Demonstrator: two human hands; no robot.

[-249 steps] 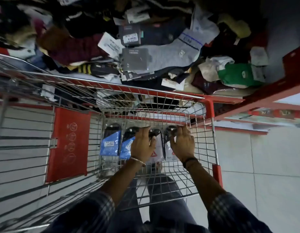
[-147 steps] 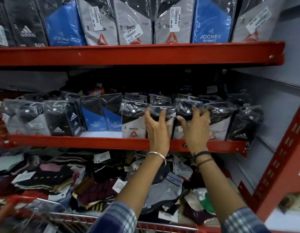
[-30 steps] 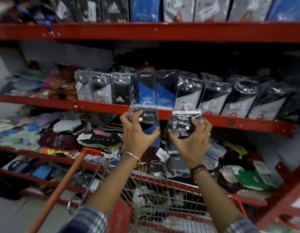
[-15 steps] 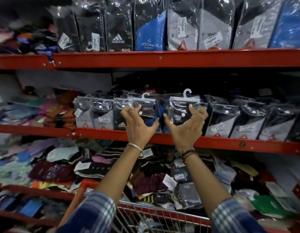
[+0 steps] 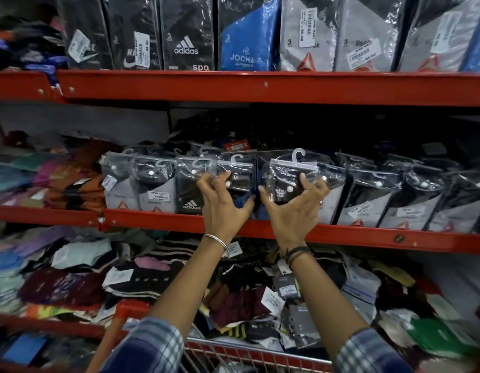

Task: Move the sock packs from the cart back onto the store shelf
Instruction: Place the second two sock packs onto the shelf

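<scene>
Both of my hands are raised in front of the middle red shelf (image 5: pixel 260 228). My left hand (image 5: pixel 222 203) grips a clear-wrapped sock pack (image 5: pixel 237 175) with a black top and a blue lower part. My right hand (image 5: pixel 292 208) grips a second clear-wrapped black sock pack (image 5: pixel 288 176) with a white hook on top. Both packs stand upright in the gap of the shelf row, between an Adidas pack (image 5: pixel 189 195) on the left and grey-and-black packs (image 5: pixel 368 197) on the right. The cart's wire rim (image 5: pixel 249 352) shows at the bottom edge.
The top shelf (image 5: pixel 260 87) carries a row of tall Adidas, Jockey and Reebok packs (image 5: pixel 247 36). Below the middle shelf lies a heap of loose socks with tags (image 5: pixel 233 297). Folded coloured socks are piled at the left (image 5: pixel 58 179).
Over the last second both hands lifted the two packs from above the cart up and forward into the gap in the middle shelf row. The view has moved closer to the shelf.
</scene>
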